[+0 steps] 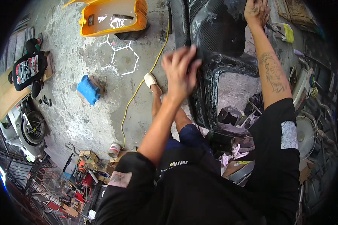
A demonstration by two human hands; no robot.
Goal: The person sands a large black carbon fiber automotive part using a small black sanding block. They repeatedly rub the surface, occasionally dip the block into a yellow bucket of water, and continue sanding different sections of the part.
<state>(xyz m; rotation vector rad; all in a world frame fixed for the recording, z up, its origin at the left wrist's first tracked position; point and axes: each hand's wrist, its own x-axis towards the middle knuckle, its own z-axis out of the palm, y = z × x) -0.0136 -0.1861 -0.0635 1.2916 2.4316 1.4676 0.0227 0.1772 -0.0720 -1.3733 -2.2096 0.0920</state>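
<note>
I see my left hand (180, 71) pressed flat against the near edge of a big black car body panel (218, 41), fingers spread and curled over the rim, so it grips the panel itself rather than a separate tool; whether something small sits under the palm I cannot tell. My right hand (256, 12) is up at the far top of the same panel, closed on its upper edge, the tattooed forearm stretched out along the panel's right side. The panel stands in front of me, right of the middle of the view, glossy and dusty, with a large opening (236, 92) cut through its lower part where the grey floor shows through.

My left foot in a pale shoe (151, 80) rests on the concrete floor (82, 120) just left of the panel. A yellow cable (135, 93) runs across the floor past that shoe. Farther off at the top lies an orange body part (112, 17), with white chalk lines (122, 56) drawn on the floor just below it. A blue block (88, 89) lies well to the left. At the left rim another person in a black printed shirt (28, 69) crouches on a board, near a white scooter (26, 129). A small tin (114, 150) and a heap of tools (82, 172) sit near my left elbow
</note>
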